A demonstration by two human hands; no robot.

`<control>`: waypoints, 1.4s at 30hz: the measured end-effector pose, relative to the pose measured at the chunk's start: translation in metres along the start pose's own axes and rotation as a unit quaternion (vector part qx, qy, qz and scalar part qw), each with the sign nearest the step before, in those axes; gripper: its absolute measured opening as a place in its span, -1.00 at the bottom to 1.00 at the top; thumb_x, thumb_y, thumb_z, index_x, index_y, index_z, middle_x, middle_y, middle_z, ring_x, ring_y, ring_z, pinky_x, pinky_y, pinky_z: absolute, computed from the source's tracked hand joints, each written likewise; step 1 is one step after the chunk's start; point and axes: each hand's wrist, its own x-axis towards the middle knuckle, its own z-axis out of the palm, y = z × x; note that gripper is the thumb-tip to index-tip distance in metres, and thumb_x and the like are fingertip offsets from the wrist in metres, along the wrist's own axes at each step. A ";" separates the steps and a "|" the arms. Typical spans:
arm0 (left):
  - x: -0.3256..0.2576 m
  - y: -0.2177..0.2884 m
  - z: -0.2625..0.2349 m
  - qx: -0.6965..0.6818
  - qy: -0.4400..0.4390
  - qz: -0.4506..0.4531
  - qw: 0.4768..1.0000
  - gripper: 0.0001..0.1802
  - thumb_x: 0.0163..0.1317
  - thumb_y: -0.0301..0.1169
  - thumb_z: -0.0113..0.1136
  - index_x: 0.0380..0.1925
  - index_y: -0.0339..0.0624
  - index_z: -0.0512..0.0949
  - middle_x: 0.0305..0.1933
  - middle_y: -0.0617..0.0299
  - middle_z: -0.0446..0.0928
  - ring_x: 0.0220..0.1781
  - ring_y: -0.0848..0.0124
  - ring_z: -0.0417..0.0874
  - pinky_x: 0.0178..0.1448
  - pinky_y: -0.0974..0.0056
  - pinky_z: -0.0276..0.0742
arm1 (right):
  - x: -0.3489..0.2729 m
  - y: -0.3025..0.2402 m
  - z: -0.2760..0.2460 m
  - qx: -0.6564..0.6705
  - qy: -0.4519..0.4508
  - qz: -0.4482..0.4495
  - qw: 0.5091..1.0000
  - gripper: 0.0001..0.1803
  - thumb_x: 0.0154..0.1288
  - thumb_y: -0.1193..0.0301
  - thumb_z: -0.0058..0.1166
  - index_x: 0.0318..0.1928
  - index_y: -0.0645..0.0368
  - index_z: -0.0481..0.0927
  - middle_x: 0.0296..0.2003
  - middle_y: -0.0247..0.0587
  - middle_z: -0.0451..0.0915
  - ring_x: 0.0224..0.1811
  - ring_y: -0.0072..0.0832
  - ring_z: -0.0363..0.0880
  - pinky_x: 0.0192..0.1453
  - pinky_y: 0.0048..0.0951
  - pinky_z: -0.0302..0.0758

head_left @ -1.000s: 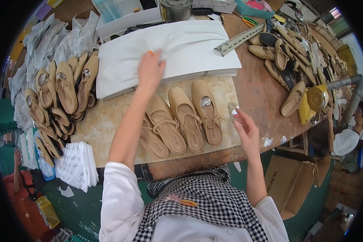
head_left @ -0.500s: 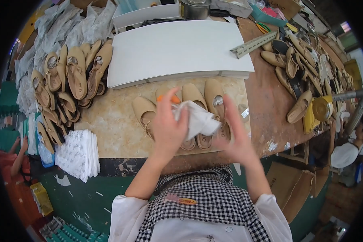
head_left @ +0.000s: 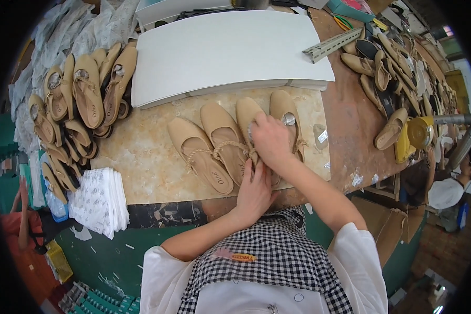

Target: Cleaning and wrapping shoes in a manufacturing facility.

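Observation:
A row of tan mules with braided straps lies in front of me, toes pointing away. My right hand [head_left: 272, 138] reaches into the opening of the third mule [head_left: 247, 110] from the left, fingers bunched on a wad of crumpled tissue paper [head_left: 251, 131] that shows only in part. My left hand [head_left: 255, 192] rests at the heel end of that same mule, fingers along it, holding it. The rightmost mule [head_left: 282, 102] has crumpled paper in its opening. The leftmost mule [head_left: 186, 135] and the second mule [head_left: 218, 119] show bare insoles.
White sheets [head_left: 230, 55] are stacked behind the mules, with a slotted metal strip [head_left: 332, 45] at their right end. Printed tissue sheets [head_left: 99, 201] hang over the left front edge. More mules pile up left [head_left: 89, 91] and right [head_left: 392, 128], beside a yellow lamp-like fixture [head_left: 419, 137].
The white tissue that was between my raised hands is now mostly out of sight at the third mule. Both hands have come down onto that mule, the right one crossing toward its opening.

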 end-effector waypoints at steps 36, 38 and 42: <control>-0.010 -0.073 -0.083 -0.309 0.361 0.039 0.879 -0.79 -0.01 -0.41 0.27 -0.31 -0.15 0.56 -0.07 0.09 0.51 -0.03 0.24 0.53 0.14 0.30 0.40 | -0.031 -0.013 -0.060 0.723 -0.209 0.199 0.627 -0.33 0.23 0.49 0.09 0.34 0.17 0.16 0.22 -0.15 0.34 0.25 -0.35 0.33 0.30 -0.33 0.31; 0.001 -0.098 -0.087 -0.492 0.326 -0.311 0.745 -0.68 0.08 -0.43 0.19 -0.12 -0.19 0.48 -0.04 0.05 0.49 -0.02 0.28 0.52 0.05 0.37 0.42 | -0.018 -0.034 -0.079 0.691 -0.128 0.178 0.688 -0.33 0.23 0.47 0.06 0.34 0.17 0.15 0.26 -0.16 0.29 0.30 -0.32 0.27 0.34 -0.31 0.24; 0.007 -0.098 -0.051 -0.711 0.307 -0.183 0.605 -0.58 0.30 -0.39 -0.05 0.15 -0.25 0.28 -0.11 0.10 0.51 0.01 0.44 0.47 0.09 0.31 0.40 | 0.005 -0.067 -0.059 0.298 0.017 -0.139 0.944 -0.39 0.18 0.39 0.17 0.23 0.22 0.29 0.16 -0.07 0.41 0.19 -0.35 0.39 0.24 -0.32 0.36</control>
